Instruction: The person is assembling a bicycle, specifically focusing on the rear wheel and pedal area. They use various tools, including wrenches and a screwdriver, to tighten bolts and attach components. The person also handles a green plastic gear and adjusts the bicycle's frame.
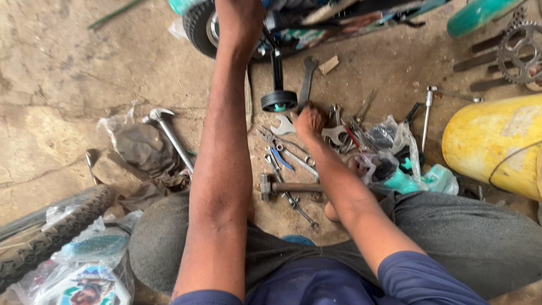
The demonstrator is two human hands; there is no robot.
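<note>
While the left hand [240, 20] reaches far forward onto the small black rubber wheel [199, 25] at the top edge, grip hidden so I cannot tell its state; the right hand [309, 120] sits lower, fingers curled down into the pile of grey steel spanners [333, 133]; one long dark spanner [305, 82] lies just beyond it, axis running away from the person toward the wheel; right hand nearer.

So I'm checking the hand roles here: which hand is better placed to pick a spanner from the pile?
Probably the right hand: it is already down among the spanners on the floor. The left hand is stretched out to the small bike's wheel, far from the tools.
</note>
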